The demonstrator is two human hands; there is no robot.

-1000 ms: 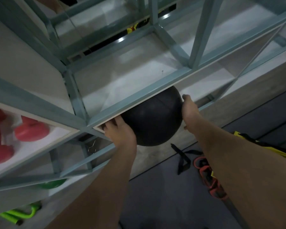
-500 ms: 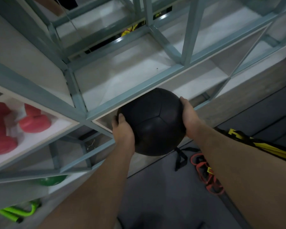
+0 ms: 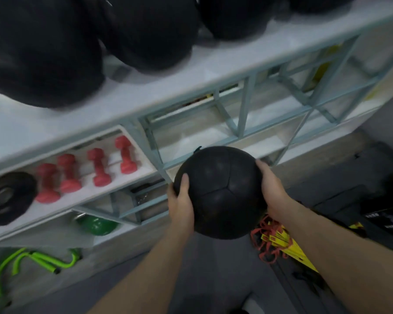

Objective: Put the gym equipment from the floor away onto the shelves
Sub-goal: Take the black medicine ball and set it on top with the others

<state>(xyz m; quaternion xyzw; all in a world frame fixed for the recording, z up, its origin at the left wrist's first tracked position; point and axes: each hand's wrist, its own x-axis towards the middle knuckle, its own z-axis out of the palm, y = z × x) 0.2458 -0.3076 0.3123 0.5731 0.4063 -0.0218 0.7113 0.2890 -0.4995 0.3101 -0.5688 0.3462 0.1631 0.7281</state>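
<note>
I hold a black medicine ball (image 3: 220, 191) in front of the shelf unit (image 3: 191, 87), out of the compartments and level with a middle shelf. My left hand (image 3: 182, 202) grips its left side and my right hand (image 3: 271, 193) grips its right side. On the top shelf several large black balls (image 3: 145, 30) lie in a row. An orange and yellow strap bundle (image 3: 272, 239) lies on the dark floor under my right forearm.
Red dumbbells (image 3: 95, 168) and a black weight plate (image 3: 5, 198) sit on a left shelf. A green kettlebell (image 3: 98, 225) is one shelf lower, with neon green handles (image 3: 32, 264) at the bottom. Dark bags (image 3: 386, 214) lie on the floor at right.
The ball has come out from under the shelf edge and away from the rack. My view has pulled back and tilted up, so the top shelf with black balls now shows.
</note>
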